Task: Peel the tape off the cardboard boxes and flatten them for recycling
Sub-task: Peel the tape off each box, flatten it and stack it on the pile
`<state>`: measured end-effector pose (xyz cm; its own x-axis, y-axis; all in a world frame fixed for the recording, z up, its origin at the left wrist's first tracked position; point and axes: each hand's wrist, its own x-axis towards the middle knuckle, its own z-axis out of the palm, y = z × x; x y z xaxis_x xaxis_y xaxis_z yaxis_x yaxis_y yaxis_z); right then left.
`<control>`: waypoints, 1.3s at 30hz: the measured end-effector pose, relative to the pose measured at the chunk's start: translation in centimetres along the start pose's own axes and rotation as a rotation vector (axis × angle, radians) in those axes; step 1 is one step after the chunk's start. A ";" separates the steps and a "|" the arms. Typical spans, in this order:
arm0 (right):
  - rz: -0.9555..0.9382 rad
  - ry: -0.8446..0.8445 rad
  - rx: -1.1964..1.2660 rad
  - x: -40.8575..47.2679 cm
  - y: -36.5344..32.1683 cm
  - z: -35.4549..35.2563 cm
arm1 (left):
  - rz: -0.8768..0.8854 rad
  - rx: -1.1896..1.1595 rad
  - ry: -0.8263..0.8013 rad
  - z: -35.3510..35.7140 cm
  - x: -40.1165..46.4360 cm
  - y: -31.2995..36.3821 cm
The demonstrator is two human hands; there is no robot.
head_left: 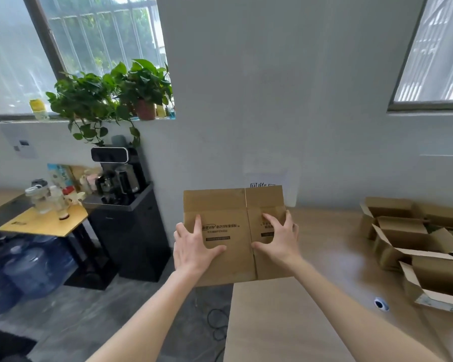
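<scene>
Above table edge (272, 309): flattened brown box (228, 205), printed, gripped by left hand (194, 249), right hand (279, 239), fingers spread.

flattened box (236, 231): matt brown cardboard, printed in black
open boxes (416, 246), right of frame: same matt cardboard
table (324, 257): smooth wood-look top, faint sheen
water jugs (24, 267), lower left: translucent blue plastic
dispenser cabinet (131, 231): matt black
</scene>
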<state>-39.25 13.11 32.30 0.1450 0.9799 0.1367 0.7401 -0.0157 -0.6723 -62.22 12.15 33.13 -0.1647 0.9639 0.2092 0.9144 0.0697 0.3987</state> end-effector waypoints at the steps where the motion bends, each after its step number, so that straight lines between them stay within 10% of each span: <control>1: 0.009 0.007 -0.006 0.8 -0.1 0.1 | 0.011 -0.004 -0.008 0.3 1.1 0.1; 22: 0.508 0.074 -0.199 9.8 15.9 4.6 | 0.283 -0.063 -0.474 21.2 15.3 6.4; 39: 0.497 -0.057 -0.280 44.7 32.1 21.6 | 0.149 -0.167 -0.476 50.4 43.1 5.3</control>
<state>-23.14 60.69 1.11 0.4900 0.8506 -0.1907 0.7392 -0.5214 -0.4262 -45.82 67.00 -0.75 0.1838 0.9731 -0.1387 0.8374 -0.0811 0.5406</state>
